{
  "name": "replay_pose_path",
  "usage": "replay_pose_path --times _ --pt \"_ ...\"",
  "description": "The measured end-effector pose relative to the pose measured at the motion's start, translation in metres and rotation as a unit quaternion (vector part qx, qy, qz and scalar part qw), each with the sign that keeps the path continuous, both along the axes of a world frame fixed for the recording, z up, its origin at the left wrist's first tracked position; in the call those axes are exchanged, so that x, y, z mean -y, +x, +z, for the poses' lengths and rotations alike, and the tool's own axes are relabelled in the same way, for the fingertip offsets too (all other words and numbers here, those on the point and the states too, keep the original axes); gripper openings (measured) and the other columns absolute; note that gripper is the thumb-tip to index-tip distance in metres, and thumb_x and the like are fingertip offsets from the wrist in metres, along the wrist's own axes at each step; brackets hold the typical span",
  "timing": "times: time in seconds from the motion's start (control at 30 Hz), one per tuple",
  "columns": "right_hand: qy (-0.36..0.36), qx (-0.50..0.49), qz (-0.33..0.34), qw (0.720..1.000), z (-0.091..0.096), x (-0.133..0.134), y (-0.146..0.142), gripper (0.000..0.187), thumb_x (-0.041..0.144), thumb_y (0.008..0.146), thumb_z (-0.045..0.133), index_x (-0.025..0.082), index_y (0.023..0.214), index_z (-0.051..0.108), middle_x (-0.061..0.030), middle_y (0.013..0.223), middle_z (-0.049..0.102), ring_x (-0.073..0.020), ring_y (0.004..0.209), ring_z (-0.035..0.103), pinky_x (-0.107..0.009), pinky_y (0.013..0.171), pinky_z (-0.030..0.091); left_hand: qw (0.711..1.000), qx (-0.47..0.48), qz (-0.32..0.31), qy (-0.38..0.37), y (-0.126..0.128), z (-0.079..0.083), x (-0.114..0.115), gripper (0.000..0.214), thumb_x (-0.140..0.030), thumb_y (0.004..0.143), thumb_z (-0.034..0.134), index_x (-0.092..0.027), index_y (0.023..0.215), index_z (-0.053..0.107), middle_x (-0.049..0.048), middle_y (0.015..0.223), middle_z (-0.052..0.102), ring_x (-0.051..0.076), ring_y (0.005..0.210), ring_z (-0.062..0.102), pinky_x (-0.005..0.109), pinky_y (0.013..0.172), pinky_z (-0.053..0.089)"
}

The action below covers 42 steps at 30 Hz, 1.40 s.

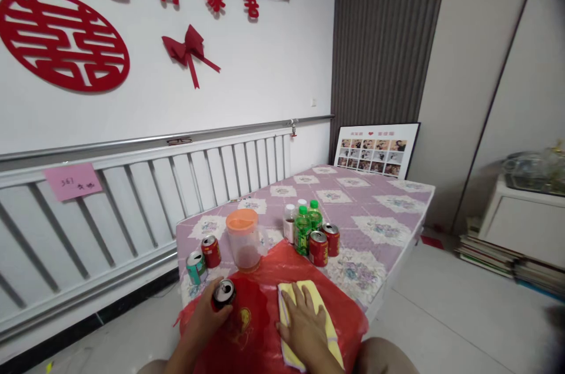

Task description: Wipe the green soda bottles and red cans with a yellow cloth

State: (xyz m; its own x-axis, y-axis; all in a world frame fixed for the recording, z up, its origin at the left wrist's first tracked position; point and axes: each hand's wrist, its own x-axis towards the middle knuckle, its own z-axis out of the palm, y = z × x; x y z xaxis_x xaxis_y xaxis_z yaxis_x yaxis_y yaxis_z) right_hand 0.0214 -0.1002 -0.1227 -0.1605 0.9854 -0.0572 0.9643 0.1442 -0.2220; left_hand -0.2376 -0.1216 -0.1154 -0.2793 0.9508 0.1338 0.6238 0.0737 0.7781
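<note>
My left hand (pixel 207 316) is wrapped round an opened dark drink can (pixel 223 293) standing on a red plastic sheet (pixel 260 280). My right hand (pixel 302 321) lies flat, fingers stretched out, on a yellow cloth (pixel 315 294) spread over the same sheet. Just beyond stands a clear plastic jug with an orange lid (pixel 242 238). Left of it are a red can (pixel 211 250) and a teal can (pixel 196 267). To the right stand two red cans (pixel 323 244), two green bottles (pixel 308 224) and a white-capped bottle (pixel 289 222).
The sheet covers the near end of a mattress with a purple floral cover (pixel 379 203). A white slatted headboard (pixel 132 203) runs along the left wall. A framed photo collage (pixel 377 149) leans at the far end. Stacked books (pixel 507 259) lie on the floor at right.
</note>
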Motion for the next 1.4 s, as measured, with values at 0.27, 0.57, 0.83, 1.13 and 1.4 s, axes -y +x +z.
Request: replay_pose_path --times 0.27,0.57,0.83,1.13,1.4 --pt "0.006 -0.015 0.007 1.0 0.002 0.0 0.002 0.071 0.032 0.078 0.056 0.032 0.147 0.043 -0.0044 0.163 0.025 -0.0344 0.15 0.016 -0.066 0.11 0.02 1.0 0.019 0.0 0.01 -0.005 -0.006 -0.003 0.066 -0.02 0.062 0.063 -0.016 0.127 0.052 0.0128 0.14 0.059 0.026 0.132 0.053 0.038 0.116 0.035" --pt "0.019 -0.013 0.018 1.0 -0.009 -0.004 0.004 0.069 0.036 0.08 0.057 0.031 0.147 0.043 -0.0065 0.162 0.027 -0.0359 0.149 0.018 -0.067 0.108 0.023 0.998 0.048 -0.002 0.032 -0.003 -0.001 0.0 0.066 -0.02 0.06 0.064 -0.016 0.125 0.053 0.0149 0.136 0.061 0.029 0.13 0.054 0.044 0.115 0.035" --pt "-0.006 -0.013 0.033 0.999 -0.01 -0.01 0.004 0.079 0.042 0.078 0.061 0.032 0.151 0.035 -0.0067 0.164 0.022 -0.0375 0.15 0.013 -0.069 0.109 0.021 0.997 0.056 0.0 0.048 -0.001 0.0 0.003 0.062 -0.015 0.062 0.064 -0.02 0.123 0.057 0.0101 0.132 0.064 0.028 0.128 0.055 0.046 0.114 0.036" --pt "0.036 0.029 -0.01 0.999 -0.014 -0.003 0.008 0.075 0.038 0.079 0.064 0.029 0.15 0.04 -0.0113 0.163 0.023 -0.0401 0.149 0.014 -0.065 0.107 0.03 0.997 0.079 -0.005 0.014 0.003 0.016 0.008 0.065 -0.014 0.063 0.064 -0.019 0.127 0.054 0.0097 0.137 0.061 0.027 0.131 0.053 0.047 0.117 0.034" --pt "0.057 0.018 0.043 0.997 -0.013 -0.016 0.018 0.052 0.012 0.084 0.051 0.02 0.135 0.06 -0.0123 0.15 0.048 -0.0324 0.133 0.046 -0.043 0.101 0.046 0.995 0.087 -0.024 0.038 -0.002 0.009 0.008 0.066 -0.011 0.062 0.065 -0.019 0.127 0.055 0.0097 0.135 0.062 0.027 0.129 0.054 0.046 0.116 0.036"
